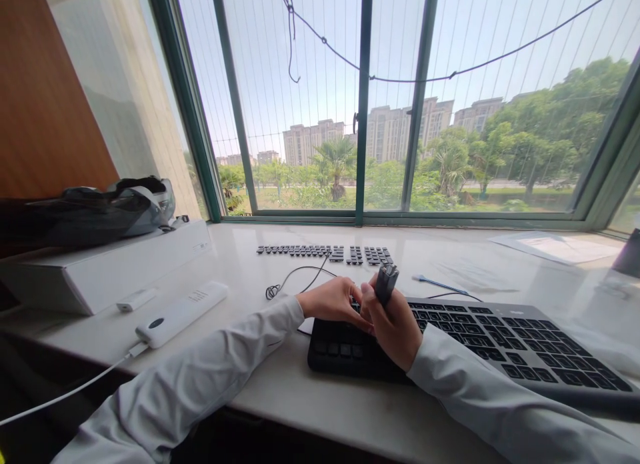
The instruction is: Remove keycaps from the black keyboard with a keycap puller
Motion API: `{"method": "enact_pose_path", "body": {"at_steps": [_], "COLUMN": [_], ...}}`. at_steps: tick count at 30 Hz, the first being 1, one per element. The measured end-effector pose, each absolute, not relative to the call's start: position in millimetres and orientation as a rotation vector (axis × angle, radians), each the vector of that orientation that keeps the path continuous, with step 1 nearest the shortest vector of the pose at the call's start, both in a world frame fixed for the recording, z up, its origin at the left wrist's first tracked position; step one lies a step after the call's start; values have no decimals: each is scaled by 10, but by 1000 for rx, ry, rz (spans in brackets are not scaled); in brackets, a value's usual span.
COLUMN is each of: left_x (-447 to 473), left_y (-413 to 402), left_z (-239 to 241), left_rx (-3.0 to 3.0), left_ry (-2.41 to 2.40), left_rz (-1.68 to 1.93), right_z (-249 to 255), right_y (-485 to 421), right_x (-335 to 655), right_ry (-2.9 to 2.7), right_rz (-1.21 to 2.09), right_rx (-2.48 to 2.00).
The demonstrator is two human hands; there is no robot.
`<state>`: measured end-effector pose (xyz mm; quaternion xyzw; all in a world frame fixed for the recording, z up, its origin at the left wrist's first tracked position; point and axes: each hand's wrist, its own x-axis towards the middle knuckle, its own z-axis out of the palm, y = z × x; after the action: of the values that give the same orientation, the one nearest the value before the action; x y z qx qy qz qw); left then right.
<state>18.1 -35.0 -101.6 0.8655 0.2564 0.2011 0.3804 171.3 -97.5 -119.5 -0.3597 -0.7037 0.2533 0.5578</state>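
Note:
A large black keyboard [465, 337] lies on the sill in front of me, with bare key sockets across its middle and right. Some keycaps [345, 349] sit at its lower left corner. My right hand [395, 321] is wrapped round a dark grey tool [387, 283], held upright over the keyboard's left part; metal pieces show at its top, and its lower end is hidden. Close against it, my left hand [336, 304] has its fingers bent down to the keyboard; whatever they pinch is hidden. Beyond the hands, loose black keycaps [300, 251] are laid out in rows.
A thin blue tool [440, 284] and a black cable [295, 272] lie behind the keyboard. To the left are a white power strip [185, 312], a small white block [137, 299] and a white box [120, 271] bearing a dark bag [110, 207]. Paper [560, 247] lies far right.

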Motion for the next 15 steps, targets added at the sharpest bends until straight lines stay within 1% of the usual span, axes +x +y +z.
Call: {"method": "enact_pose_path", "body": {"at_steps": [7,15], "left_x": [182,192], "left_y": [-338,-326], "left_z": [-1007,-1009], "left_rx": [2218,2247], "left_ry": [631,692], "left_rz": [530,530], "right_z": [-1163,-1104], "right_y": [-1022,-1082], "right_x": [1717,1709], "right_ry": [-1727,-1813], "right_rz": [504,362], "right_rx": [-939,-882]}}
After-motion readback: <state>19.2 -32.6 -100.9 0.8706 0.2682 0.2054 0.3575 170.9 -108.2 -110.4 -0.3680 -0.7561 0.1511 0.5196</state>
